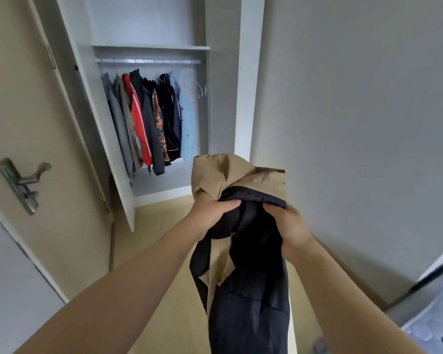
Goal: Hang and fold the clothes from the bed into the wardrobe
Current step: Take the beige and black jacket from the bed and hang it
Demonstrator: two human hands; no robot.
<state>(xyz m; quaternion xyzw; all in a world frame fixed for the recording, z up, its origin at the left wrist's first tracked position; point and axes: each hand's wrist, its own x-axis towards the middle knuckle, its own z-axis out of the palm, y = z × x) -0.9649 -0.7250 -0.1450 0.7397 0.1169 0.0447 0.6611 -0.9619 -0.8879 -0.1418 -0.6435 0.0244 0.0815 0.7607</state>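
Note:
Both my hands hold up a tan jacket with a black lining (246,264) in front of me. My left hand (212,213) grips its left side near the collar. My right hand (289,226) grips the right side, fingers curled into the black fabric. The garment hangs down between my forearms. Ahead stands the open white wardrobe (149,48). Several garments (149,118) hang from its rail (149,61), among them a red one and a light blue shirt. Bare white hangers (201,89) hang at the rail's right end.
A beige room door with a metal lever handle (27,182) stands open at the left. The wardrobe's white door (105,139) swings out toward me. A plain wall (356,123) fills the right side. A bed corner (435,320) shows at bottom right. Light wooden floor (159,226) lies ahead.

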